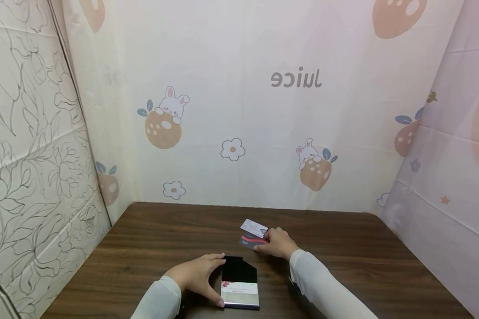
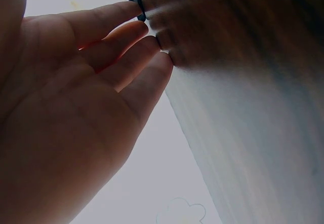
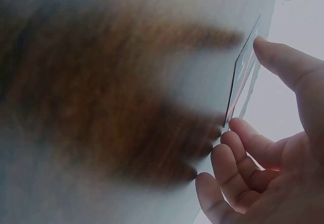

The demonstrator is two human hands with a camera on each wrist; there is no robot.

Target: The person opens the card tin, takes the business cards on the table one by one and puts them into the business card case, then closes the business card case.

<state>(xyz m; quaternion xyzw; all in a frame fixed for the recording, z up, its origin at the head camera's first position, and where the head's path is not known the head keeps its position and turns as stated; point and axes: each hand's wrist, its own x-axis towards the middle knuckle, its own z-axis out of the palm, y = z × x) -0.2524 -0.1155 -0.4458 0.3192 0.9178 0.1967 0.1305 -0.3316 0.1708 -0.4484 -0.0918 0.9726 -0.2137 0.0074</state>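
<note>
An opened black card case [image 1: 239, 269] lies on the table with its lid folded back. In it sits a white card with pink print [image 1: 239, 288]. My left hand [image 1: 199, 274] spans the case's left side, thumb at the near corner and index finger at the lid's far edge; the left wrist view shows its fingers [image 2: 136, 67] fairly straight. Farther back, my right hand [image 1: 278, 243] holds a dark card with a red stripe [image 1: 249, 241] by its edges, between thumb and fingertips. A whitish card [image 1: 254, 227] lies just beyond, partly overlapping it in view.
A brown wood-grain table [image 1: 163, 226] carries everything. A printed cloth [image 1: 239, 177] hangs along its back edge, with further cloths at left [image 1: 44, 133] and right [image 1: 451, 177].
</note>
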